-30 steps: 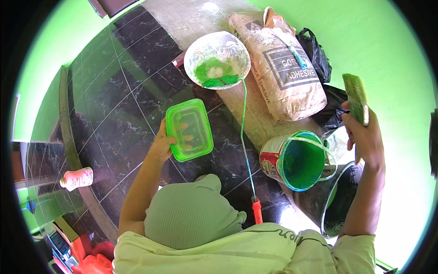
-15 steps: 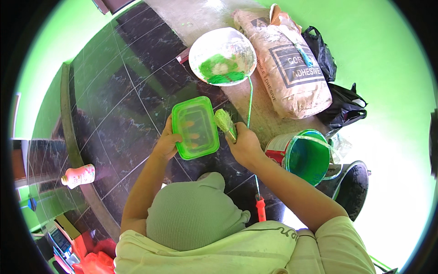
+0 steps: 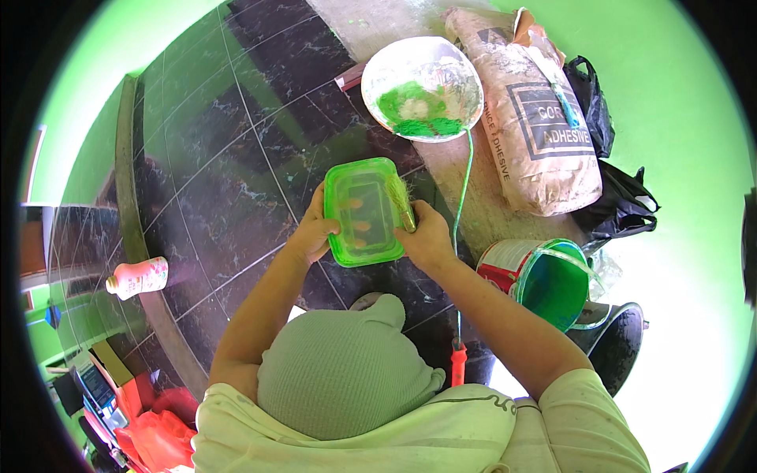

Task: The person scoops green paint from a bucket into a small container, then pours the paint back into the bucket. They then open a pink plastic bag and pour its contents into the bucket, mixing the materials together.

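Floor (image 3: 213,158): dark marbled tiles, pale joint lines.
Sack (image 3: 544,134): adhesive bag, lying beside white bowl (image 3: 422,87) of green mix.
Bucket (image 3: 552,280): green-coated inside, near right forearm.
Container (image 3: 363,213): green tub, held above floor, left hand (image 3: 311,232) fingers clasped on its edge.
Brush (image 3: 400,201): gripped by right hand (image 3: 426,236), bristles over tub rim.
Progress: possibly loading; green not seen on joints yet.

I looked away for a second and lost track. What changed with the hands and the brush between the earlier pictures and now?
The right hand, raised out to the right with the brush a second ago, came down and in; the bristles now lie on the green tray. The left hand kept its grip on the tray's left edge. The white bowl, sack and green bucket stayed put.
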`<control>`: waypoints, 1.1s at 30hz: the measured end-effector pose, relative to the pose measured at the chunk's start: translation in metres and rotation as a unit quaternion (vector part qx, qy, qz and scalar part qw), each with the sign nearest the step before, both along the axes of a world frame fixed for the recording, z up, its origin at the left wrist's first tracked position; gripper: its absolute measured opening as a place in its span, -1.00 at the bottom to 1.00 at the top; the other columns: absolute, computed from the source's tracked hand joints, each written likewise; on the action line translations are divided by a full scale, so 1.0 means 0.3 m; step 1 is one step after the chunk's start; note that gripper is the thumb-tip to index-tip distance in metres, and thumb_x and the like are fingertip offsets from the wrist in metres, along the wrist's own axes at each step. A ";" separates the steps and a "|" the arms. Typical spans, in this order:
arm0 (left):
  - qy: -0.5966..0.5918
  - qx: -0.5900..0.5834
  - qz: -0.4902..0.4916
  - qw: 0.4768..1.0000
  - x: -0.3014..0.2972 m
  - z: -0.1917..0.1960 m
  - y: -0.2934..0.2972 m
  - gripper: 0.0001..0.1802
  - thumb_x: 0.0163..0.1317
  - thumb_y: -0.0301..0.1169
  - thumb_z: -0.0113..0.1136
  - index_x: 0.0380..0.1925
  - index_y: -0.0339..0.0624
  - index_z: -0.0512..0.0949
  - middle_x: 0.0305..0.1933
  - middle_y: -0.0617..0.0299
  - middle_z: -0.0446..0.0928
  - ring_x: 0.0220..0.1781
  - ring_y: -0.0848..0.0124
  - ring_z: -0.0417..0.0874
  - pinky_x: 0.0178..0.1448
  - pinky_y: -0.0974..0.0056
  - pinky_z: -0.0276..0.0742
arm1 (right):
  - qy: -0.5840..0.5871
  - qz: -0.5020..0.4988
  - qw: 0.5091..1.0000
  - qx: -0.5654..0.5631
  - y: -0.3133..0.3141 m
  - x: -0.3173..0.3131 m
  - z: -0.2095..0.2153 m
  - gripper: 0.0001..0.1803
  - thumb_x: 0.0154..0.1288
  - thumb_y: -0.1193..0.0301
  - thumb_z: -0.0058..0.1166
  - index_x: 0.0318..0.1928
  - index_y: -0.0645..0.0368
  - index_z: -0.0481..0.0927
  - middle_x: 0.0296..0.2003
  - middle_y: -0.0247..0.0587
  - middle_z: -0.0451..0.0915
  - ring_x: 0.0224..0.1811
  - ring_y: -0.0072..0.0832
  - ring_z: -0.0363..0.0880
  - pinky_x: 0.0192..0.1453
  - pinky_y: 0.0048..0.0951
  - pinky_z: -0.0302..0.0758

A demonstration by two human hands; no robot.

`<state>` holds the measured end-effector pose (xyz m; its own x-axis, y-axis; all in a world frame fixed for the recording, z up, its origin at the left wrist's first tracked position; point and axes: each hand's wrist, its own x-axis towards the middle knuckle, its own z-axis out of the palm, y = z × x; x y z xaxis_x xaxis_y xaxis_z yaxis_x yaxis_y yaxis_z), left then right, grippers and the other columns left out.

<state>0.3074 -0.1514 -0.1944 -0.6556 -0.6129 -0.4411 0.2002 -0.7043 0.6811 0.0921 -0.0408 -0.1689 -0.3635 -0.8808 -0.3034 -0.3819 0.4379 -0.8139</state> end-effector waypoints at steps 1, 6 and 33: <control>-0.002 -0.003 -0.001 1.000 0.001 -0.005 -0.004 0.17 -0.19 -0.79 -0.03 0.56 0.16 0.01 0.31 -0.06 0.44 0.19 -0.09 0.66 0.21 -0.18 0.68 | 0.020 0.007 1.000 -0.009 -0.004 0.003 0.000 -0.62 0.16 0.47 0.27 0.00 0.32 0.56 -0.26 0.06 0.68 -0.27 -0.16 0.72 -0.19 -0.24 0.61; -0.049 -0.066 0.020 0.996 0.014 -0.045 -0.013 0.16 -0.16 -0.76 0.02 0.57 0.12 -0.01 0.35 -0.04 0.42 0.28 -0.03 0.59 0.32 -0.10 0.60 | 0.031 0.016 0.999 0.021 -0.029 0.027 0.014 -0.64 0.13 0.50 0.22 -0.03 0.32 0.55 -0.24 0.18 0.66 -0.18 0.05 0.68 -0.06 -0.13 0.56; -0.354 -0.181 -0.108 0.911 0.018 -0.020 -0.052 -0.05 0.12 -0.78 0.13 0.55 -0.08 0.11 0.10 -0.16 0.56 -0.14 -0.02 0.76 -0.35 0.00 0.86 | 0.027 0.000 0.998 0.051 -0.041 0.061 -0.116 -0.65 0.14 0.51 0.17 -0.03 0.32 0.60 -0.19 0.23 0.69 -0.04 0.15 0.68 0.03 -0.04 0.57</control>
